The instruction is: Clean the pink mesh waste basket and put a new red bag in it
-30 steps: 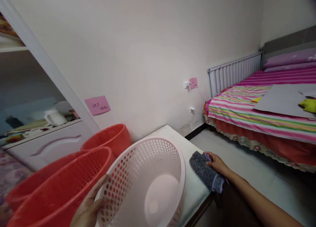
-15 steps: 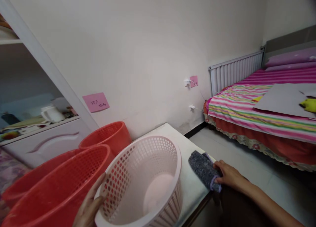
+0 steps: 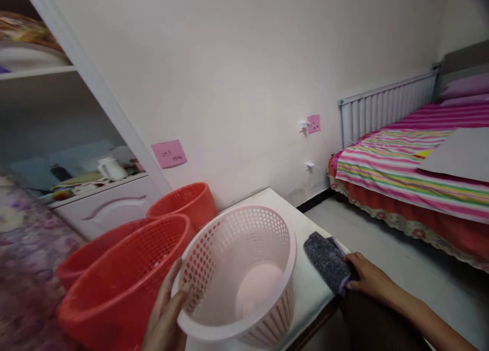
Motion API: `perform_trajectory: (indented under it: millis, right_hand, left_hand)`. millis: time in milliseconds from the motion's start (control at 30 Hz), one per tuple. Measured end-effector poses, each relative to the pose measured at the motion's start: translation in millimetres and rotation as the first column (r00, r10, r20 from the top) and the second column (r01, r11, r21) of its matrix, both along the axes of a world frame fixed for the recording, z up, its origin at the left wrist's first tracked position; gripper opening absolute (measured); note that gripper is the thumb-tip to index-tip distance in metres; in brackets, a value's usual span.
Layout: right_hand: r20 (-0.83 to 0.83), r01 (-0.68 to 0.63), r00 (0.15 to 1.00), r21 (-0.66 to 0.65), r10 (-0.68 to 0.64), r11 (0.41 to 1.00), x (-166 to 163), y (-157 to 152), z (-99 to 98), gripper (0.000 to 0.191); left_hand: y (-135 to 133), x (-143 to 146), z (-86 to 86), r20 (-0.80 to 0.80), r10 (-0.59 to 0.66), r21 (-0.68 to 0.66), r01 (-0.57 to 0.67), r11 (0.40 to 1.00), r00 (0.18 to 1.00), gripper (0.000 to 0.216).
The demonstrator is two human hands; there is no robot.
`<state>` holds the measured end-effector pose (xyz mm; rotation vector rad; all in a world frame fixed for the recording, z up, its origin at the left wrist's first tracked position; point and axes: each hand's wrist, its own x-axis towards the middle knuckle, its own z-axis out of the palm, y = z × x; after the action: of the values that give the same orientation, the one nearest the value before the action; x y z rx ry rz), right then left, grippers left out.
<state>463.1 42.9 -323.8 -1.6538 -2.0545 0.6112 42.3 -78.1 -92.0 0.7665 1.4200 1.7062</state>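
My left hand [image 3: 165, 310] grips the near rim of a pale pink perforated plastic basket [image 3: 244, 249], which stands nearly upright on a white table [image 3: 305, 295]. The basket is empty. To its right, my right hand [image 3: 364, 275] rests on the near end of a dark grey folded cloth [image 3: 326, 259] with a lilac edge, lying at the table's right edge; its fingers curl over the cloth.
Red mesh baskets [image 3: 126, 274] [image 3: 187, 200] crowd the table's left side. A cupboard shelf with a white jug [image 3: 110, 168] is at the left. A striped bed [image 3: 405, 172] with a grey board [image 3: 458, 157] stands across the floor at the right. Pink notes [image 3: 168, 153] are stuck to the wall.
The pink basket has tipped from tilted toward me to nearly upright on the table. My right hand slid toward the near end of the grey cloth. The view swung left.
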Motion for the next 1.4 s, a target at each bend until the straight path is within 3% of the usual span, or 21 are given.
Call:
perform_trajectory:
  millis: [133,267,333,400,500,600,767,867,967,1000,1067,1133,1200,1300,1400]
  right_hand:
    - [-0.259,0.036,0.966,0.182,0.013,0.983,1,-23,-1.5,0.039]
    - [-0.375,0.084,0.927,0.179,-0.011,0.980,-28,-55,9.3,0.032]
    - [-0.417,-0.002,0.907,0.125,0.055,0.992,-54,-71,11.9,0.031]
    - [-0.448,-0.175,0.874,0.073,0.189,0.982,-87,-86,7.4,0.029]
    - [-0.441,-0.424,0.810,0.014,0.386,0.906,-139,-108,-10.1,0.025]
    - [-0.425,-0.562,0.763,-0.064,0.487,0.824,-187,-127,-24.7,0.015]
    - [-0.374,-0.684,0.695,-0.082,0.614,0.725,-246,-151,-11.4,0.019]
    - [-0.327,-0.801,0.537,0.092,0.777,0.592,-274,-162,4.2,0.042]
    - [-0.214,-0.886,0.368,0.213,0.905,0.411,-301,-173,9.1,0.076]
    - [-0.203,-0.895,0.344,0.225,0.917,0.386,-311,-176,8.1,0.079]
    - [-0.328,-0.858,0.367,0.241,0.870,0.453,-329,-183,4.1,0.062]
    - [-0.531,-0.764,0.422,0.227,0.735,0.604,-346,-184,-0.5,0.029]
    - [-0.675,-0.666,0.469,0.152,0.569,0.730,-359,-180,-3.8,0.012]
    - [-0.786,-0.578,0.490,0.031,0.377,0.815,-371,-166,-5.1,0.012]
    - [-0.887,-0.526,0.415,-0.053,0.202,0.849,-374,-154,-2.6,0.014]
  left_hand:
    - [-3,-2,-7.2,-0.001,-0.013,0.034,0.013,0.999,1.000,0.071]
    - [-15,1,-12.8,0.016,-0.026,0.059,0.025,0.998,1.000,0.070]
    - [-28,-3,-17.0,-0.002,-0.008,0.092,0.008,0.996,1.000,0.072]
    - [-48,-15,-24.6,-0.106,0.035,0.093,-0.025,0.995,0.994,0.067]
    - [-92,-46,-47.7,-0.390,0.059,-0.031,-0.077,0.997,0.919,0.052]
    - [-143,-84,-87.7,-0.608,0.031,-0.159,-0.159,0.974,0.793,0.045]
    - [-210,-128,-162.3,-0.872,0.076,-0.148,-0.410,0.900,0.483,0.049]
    - [-229,-132,-187.1,-0.897,0.018,-0.192,-0.427,0.884,0.441,0.057]
    - [-235,-129,-198.4,-0.899,-0.023,-0.229,-0.423,0.877,0.438,0.059]
    - [-235,-127,-201.3,-0.903,-0.031,-0.230,-0.422,0.877,0.428,0.058]
    - [-235,-125,-207.6,-0.919,-0.047,-0.228,-0.430,0.874,0.392,0.058]
    - [-235,-125,-215.0,-0.933,-0.079,-0.238,-0.437,0.867,0.351,0.059]
    - [-236,-125,-222.7,-0.946,-0.103,-0.239,-0.448,0.862,0.306,0.059]
    - [-236,-123,-232.5,-0.974,-0.104,-0.192,-0.483,0.854,0.204,0.060]
    - [-234,-116,-237.0,-0.985,-0.153,-0.173,-0.582,0.794,0.083,0.058]
